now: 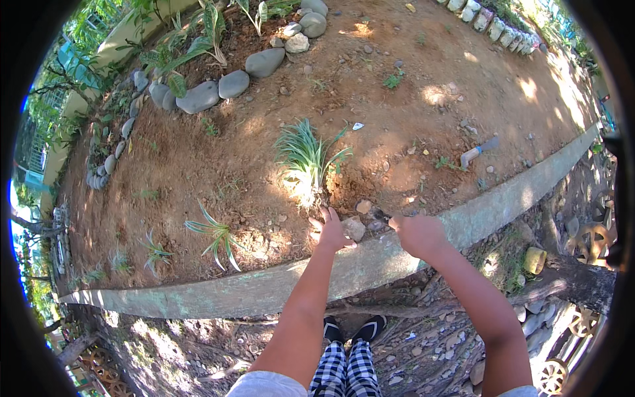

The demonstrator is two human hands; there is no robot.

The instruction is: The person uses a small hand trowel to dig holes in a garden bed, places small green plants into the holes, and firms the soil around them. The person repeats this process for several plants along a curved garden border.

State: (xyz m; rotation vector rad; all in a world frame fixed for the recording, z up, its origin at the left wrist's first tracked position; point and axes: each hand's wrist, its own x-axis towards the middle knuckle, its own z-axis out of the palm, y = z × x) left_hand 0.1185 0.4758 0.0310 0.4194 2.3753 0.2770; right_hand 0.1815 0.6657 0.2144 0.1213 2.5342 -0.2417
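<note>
My left hand, fingers spread, is at the soil just below the exposed roots of an uprooted clump of green, strap-leaved plants. A rough stone lies right beside that hand. My right hand is closed around the handle of a small dark-bladed hand tool, whose tip is at the soil by a smaller brown stone. The tool's exact kind cannot be told. To the right, a knife-like tool with a pale handle and a blue band lies on the soil. A small striped-leaf plant stands at the left.
A low concrete curb runs between me and the soil bed. Rounded grey stones edge a planted patch at the upper left. Whitish stones border another at the upper right. Tree roots and a yellow container lie on my side of the curb.
</note>
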